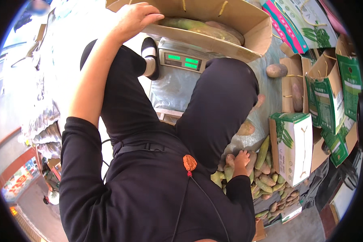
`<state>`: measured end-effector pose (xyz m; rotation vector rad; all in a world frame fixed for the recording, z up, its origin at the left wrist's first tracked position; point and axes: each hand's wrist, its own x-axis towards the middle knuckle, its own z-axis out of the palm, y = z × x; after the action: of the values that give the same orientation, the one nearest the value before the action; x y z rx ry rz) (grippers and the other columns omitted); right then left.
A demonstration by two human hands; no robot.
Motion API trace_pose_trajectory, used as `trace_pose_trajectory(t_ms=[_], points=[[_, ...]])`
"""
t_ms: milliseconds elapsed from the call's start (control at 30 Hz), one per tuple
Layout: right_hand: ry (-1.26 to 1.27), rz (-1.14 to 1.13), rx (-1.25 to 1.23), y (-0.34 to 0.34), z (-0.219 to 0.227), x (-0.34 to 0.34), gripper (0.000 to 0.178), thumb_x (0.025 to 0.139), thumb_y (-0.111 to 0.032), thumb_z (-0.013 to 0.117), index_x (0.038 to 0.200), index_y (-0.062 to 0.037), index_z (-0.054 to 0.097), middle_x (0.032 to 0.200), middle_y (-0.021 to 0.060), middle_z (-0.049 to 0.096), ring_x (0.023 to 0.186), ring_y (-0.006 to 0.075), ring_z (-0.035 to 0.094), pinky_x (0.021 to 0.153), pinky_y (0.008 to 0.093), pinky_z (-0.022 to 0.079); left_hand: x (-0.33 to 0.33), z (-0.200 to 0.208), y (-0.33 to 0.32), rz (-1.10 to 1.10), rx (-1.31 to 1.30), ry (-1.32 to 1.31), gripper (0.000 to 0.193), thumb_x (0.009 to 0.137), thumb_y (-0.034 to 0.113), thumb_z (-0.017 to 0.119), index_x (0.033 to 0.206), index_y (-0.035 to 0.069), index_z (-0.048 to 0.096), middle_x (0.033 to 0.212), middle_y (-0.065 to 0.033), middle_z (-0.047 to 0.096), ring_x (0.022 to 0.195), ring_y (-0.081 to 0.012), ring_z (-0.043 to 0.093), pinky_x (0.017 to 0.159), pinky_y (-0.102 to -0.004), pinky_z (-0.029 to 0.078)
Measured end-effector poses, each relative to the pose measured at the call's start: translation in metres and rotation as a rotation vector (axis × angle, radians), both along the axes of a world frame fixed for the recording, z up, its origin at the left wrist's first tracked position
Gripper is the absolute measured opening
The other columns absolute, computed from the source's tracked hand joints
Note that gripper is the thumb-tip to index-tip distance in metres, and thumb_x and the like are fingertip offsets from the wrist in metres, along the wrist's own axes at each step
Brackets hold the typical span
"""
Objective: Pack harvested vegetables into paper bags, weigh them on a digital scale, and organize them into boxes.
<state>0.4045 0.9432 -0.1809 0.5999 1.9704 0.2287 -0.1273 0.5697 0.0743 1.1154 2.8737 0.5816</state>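
Note:
My left hand (135,19) is at the near left edge of a long open cardboard box (246,50), its fingers bent over the rim and the thumb stretched along it. Several long vegetables (205,30), green to brownish, lie inside. The box sits above a scale (180,60) with lit green displays, between my knees. Down at my right side, my right hand (241,162) is closed on a pinkish-brown root vegetable (251,160) in a pile. Beside it lies a long green vegetable (262,151). My right fingers are partly hard to make out.
Vegetables (266,183) are heaped on the right, some on plastic sheeting (266,109). A closed green-and-white carton (292,145) stands beside them. Farther right are open green cartons (326,92), and a cardboard box (291,66) with a root vegetable (276,70) at its edge.

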Motion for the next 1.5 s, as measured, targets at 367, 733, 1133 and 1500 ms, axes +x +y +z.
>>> trace_pose_trajectory(t_ms=[367,733,1133,1500], points=[[0.035,-0.091,0.063,0.015,0.012,0.003,0.036,0.081,-0.029,0.065,0.113,-0.0153,0.056,0.119,0.0048,0.051,0.114,0.0256,0.050,0.088,0.0393,0.049,-0.001,0.004,0.004,0.004,-0.059,0.071,0.028,0.087,0.031,0.058,0.092,0.004,0.067,0.085,-0.0131,0.063,0.081,-0.0314,0.060,0.073,-0.0392,0.048],[1.441,-0.680,-0.266,0.075,0.104,-0.095,0.051,0.076,-0.013,0.073,0.120,0.0046,0.054,0.112,0.0134,0.059,0.096,0.0234,0.056,0.087,0.0348,0.045,0.008,0.016,-0.001,0.100,-0.058,-0.087,0.025,0.085,0.029,0.061,0.091,0.006,0.068,0.088,-0.0122,0.065,0.084,-0.0326,0.061,0.075,-0.0394,0.049],[1.428,-0.419,-1.049,-0.008,0.326,-0.406,0.045,0.080,-0.019,0.071,0.120,-0.0022,0.057,0.106,0.0056,0.061,0.094,0.0123,0.058,0.079,0.0264,0.046,0.010,0.029,-0.003,0.231,-0.008,-0.170,0.022,0.084,0.023,0.062,0.096,0.007,0.068,0.093,-0.0105,0.065,0.088,-0.0309,0.062,0.079,-0.0383,0.049],[1.331,-0.174,-0.980,-0.130,0.237,-0.524,0.059,0.075,-0.032,0.070,0.122,0.0000,0.056,0.109,0.0153,0.063,0.096,0.0224,0.063,0.084,0.0316,0.050,0.008,0.022,0.000,0.230,0.029,-0.192,0.020,0.084,0.022,0.062,0.096,0.007,0.068,0.093,-0.0109,0.064,0.088,-0.0309,0.062,0.080,-0.0390,0.048]])
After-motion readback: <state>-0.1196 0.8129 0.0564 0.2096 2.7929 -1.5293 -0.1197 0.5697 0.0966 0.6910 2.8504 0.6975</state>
